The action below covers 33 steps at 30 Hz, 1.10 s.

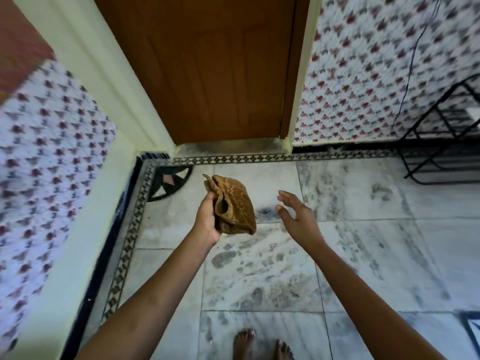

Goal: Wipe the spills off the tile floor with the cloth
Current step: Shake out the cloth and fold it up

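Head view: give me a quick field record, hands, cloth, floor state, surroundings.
left hand: gripping the folded brown cloth, held up in the air
right hand: open, empty, fingers spread, beside the cloth, not touching it
floor: marble tile floor with dark blotchy marks below the hands; wiping not started
door: brown wooden door, shut, straight ahead
rack: black metal rack at right wall
feet: bare feet at bottom edge
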Tool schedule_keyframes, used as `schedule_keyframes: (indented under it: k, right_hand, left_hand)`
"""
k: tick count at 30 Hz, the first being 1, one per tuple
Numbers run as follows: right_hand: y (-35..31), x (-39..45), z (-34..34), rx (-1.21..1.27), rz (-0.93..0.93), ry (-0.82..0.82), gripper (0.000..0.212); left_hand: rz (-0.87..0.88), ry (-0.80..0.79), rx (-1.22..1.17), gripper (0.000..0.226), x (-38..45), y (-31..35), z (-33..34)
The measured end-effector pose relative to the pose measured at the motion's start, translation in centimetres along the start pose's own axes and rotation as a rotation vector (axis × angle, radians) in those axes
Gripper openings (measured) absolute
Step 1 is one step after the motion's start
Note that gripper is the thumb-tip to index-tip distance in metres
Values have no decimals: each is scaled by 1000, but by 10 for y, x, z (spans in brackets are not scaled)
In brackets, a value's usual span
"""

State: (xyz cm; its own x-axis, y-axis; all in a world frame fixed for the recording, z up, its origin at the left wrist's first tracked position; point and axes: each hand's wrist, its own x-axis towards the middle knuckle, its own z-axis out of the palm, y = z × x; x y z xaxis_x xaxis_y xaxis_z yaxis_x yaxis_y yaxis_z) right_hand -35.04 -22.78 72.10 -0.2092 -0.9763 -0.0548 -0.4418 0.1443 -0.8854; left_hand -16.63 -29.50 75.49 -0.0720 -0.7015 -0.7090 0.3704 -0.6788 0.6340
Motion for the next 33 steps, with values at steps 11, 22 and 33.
schedule_keyframes:
  k: [11, 22, 33]
  right_hand:
    - [-144, -49, -12, 357, -111, -273, 29]
    - [-180, -59, -7, 283, -70, -23, 38]
    - [-217, -70, 21, 157, -28, 36, 33]
  left_hand:
    - [288, 69, 144, 15, -126, 32, 14]
    - [420, 62, 328, 20, -180, 85, -15]
    - [682, -154, 501, 11, -219, 154, -32]
